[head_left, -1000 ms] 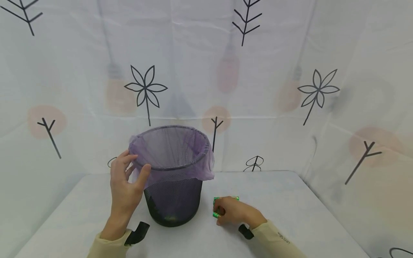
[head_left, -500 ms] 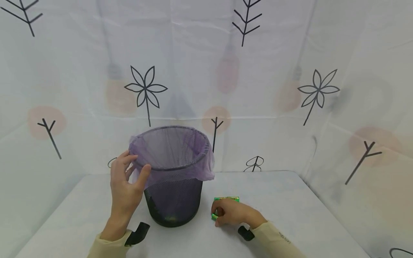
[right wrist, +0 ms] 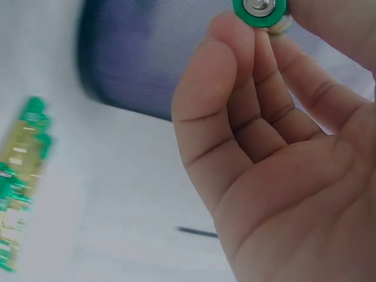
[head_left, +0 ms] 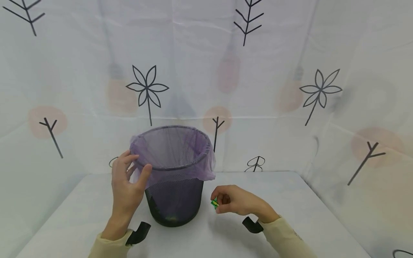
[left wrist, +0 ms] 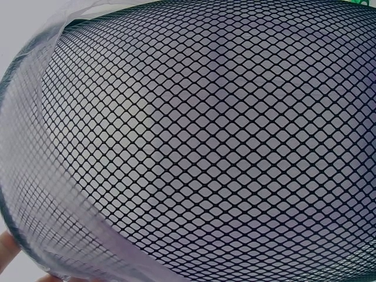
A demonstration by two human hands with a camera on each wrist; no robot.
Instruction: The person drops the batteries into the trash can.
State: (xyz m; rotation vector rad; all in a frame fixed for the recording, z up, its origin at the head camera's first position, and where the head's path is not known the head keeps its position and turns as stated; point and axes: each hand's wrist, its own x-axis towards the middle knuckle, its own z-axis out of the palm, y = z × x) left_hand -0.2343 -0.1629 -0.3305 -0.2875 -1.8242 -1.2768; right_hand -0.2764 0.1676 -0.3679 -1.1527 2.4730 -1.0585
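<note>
Green battery (head_left: 214, 203) in right hand (head_left: 238, 200): thumb and curled fingertips pinch it, seemingly just off the bench (head_left: 316, 215); can't tell if there's a second behind. It's right of the mesh bin (head_left: 174, 200), below rim level. Left hand (head_left: 129, 182) spread loosely, touching purple liner (head_left: 204, 168) at bin's left rim. More batteries (right wrist: 26, 158), blurred, on bench. For a good carry: firm pinch, lift above rim, don't snag liner, keep left-hand touch light so bin doesn't tip.
</note>
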